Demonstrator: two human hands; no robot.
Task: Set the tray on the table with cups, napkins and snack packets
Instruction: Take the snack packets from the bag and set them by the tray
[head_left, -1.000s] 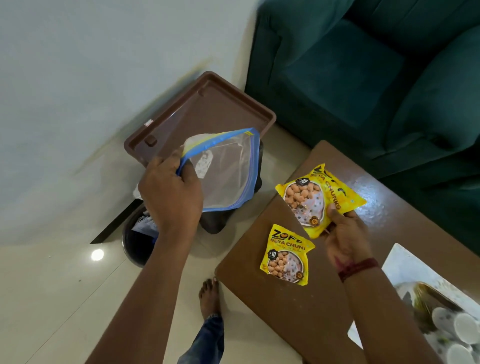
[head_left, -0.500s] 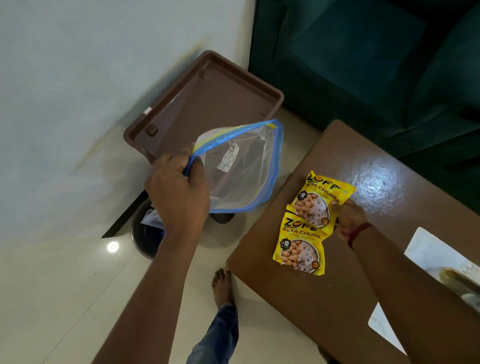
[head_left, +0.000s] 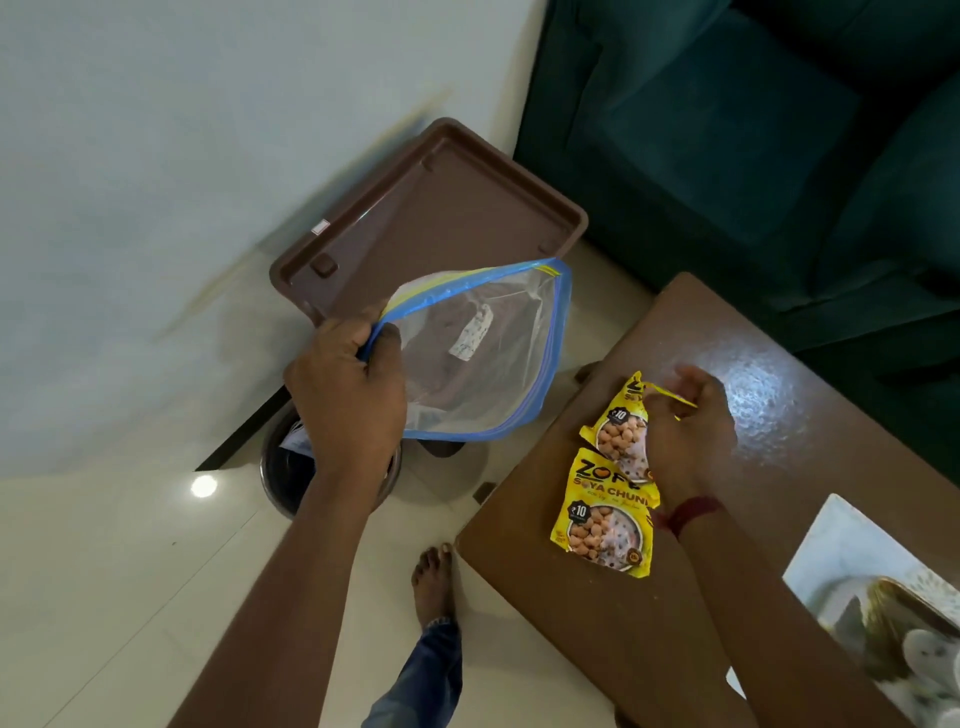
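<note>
Snack packets (head_left: 605, 519) now both lie on the table (head_left: 810, 447), the upper packet (head_left: 618, 434) just lowered, my right hand (head_left: 688, 431) pinching its top edge. My left hand (head_left: 348, 395) grips the zip bag (head_left: 483, 364) before the unloaded tray (head_left: 447, 208).

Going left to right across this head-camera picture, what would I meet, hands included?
Left hand → clear zip bag it grips → yellow snack packets on the brown table → right hand, pinching the upper one.

A shiny brown wooden table (head_left: 571, 623) holds a small yellow snack packet (head_left: 605, 519) near its left edge. A second yellow packet (head_left: 615, 431) touches the first, just behind it. At the table's right end lies what may be a white patterned tray (head_left: 841, 545).
</note>
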